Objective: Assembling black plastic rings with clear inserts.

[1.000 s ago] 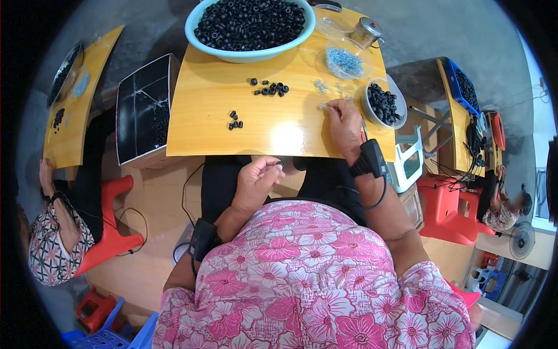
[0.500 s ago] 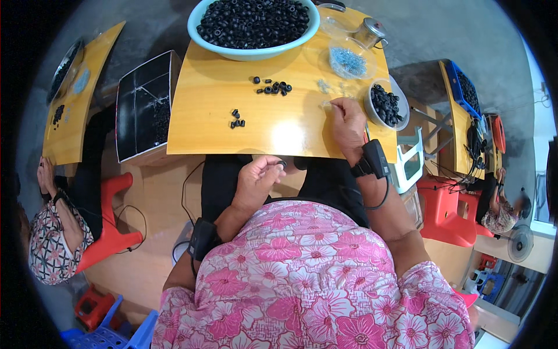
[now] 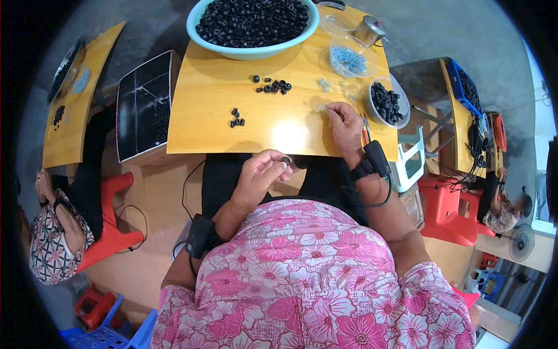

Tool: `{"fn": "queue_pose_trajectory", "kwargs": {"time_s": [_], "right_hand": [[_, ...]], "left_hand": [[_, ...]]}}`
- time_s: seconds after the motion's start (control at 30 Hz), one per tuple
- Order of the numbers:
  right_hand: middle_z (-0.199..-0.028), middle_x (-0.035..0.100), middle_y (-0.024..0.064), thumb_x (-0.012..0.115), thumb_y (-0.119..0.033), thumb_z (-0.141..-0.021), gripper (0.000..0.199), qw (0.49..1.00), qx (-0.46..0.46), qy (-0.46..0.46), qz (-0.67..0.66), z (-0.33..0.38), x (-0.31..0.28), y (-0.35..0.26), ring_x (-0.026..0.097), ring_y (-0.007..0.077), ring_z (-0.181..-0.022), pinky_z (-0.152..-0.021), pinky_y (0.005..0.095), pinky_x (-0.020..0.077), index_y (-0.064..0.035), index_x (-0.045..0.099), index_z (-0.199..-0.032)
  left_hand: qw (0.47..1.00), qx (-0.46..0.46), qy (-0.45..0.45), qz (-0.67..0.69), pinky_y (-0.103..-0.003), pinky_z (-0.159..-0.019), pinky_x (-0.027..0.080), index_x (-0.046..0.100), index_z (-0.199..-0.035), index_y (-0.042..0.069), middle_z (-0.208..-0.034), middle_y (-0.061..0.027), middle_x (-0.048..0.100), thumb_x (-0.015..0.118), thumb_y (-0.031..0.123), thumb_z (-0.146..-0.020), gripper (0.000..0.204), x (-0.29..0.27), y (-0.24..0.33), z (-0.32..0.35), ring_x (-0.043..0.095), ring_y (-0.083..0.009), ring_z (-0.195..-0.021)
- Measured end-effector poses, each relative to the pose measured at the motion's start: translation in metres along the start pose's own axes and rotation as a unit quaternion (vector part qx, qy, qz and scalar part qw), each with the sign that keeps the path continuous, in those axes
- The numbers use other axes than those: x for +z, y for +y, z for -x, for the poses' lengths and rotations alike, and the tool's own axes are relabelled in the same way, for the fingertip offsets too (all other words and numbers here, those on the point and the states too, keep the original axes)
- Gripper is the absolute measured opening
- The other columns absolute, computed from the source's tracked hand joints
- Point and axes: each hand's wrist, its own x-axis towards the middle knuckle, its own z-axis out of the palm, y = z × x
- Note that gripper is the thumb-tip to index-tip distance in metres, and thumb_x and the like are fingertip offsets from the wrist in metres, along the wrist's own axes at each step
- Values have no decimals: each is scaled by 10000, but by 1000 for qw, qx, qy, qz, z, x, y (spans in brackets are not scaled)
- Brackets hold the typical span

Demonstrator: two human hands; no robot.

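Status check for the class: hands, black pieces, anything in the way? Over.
Left hand pinching one black piece. Right hand at small clear pieces on the table, contact unclear. Nothing visible blocking either hand.

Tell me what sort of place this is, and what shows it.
Probably a small workshop for handwork: a light blue basin heaped with black parts stands on a wooden table, the left hand holds a small black piece, and another person sits by a second table on the left.

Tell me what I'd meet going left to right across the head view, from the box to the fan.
Box, left hand, right hand, small black-filled tub, blue tray, fan.
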Motion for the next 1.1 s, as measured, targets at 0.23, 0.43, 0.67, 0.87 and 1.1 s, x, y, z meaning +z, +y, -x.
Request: {"fn": "queue_pose_trajectory", "kwargs": {"time_s": [0.23, 0.43, 0.67, 0.87, 1.1], "right_hand": [[-870, 640, 157, 650, -21, -799, 60, 995, -90, 12, 47, 3, 5, -2, 626, 294, -813, -713, 363, 516, -9, 658, -857], [-814, 612, 145, 638, -22, -831, 67, 998, -49, 42, -21, 3, 9, -14, 611, 247, -711, -650, 317, 489, -6, 644, -896], [-784, 589, 133, 628, -11, -831, 61, 997, -56, 42, -19, 4, 9, -13, 594, 252, -693, -634, 324, 475, -18, 643, -890], [-784, 570, 140, 617, 1, -828, 71, 995, -82, 44, -30, 3, 10, -13, 584, 280, -701, -632, 338, 467, -24, 639, -890], [-801, 574, 156, 617, -1, -831, 75, 996, -83, 38, -1, 3, 7, -15, 585, 324, -717, -634, 367, 471, -24, 627, -902]], "left_hand": [[989, -58, -73, 117, -226, -735, 481, 536, -1153, 42, -997, -29, 593, 505, 61, -951, 205, 12, 22, -36, 578, -86, -843], [990, -46, -11, 131, -210, -653, 440, 556, -1143, 53, -914, 0, 566, 543, 68, -933, 211, 22, 27, -63, 525, -78, -743], [924, 190, 92, -320, -211, -570, 371, 623, -1137, 51, -722, 43, 437, 701, 42, -813, 334, 32, 20, -93, 418, -68, -627], [877, 237, 117, -401, -299, -578, 442, 669, -1067, 59, -699, -47, 504, 731, 51, -753, 320, 38, 19, -110, 502, -168, -605], [878, 230, 105, -406, -311, -570, 446, 700, -948, 52, -697, -58, 513, 734, 60, -747, 204, 38, 18, -115, 511, -181, -600]]}}
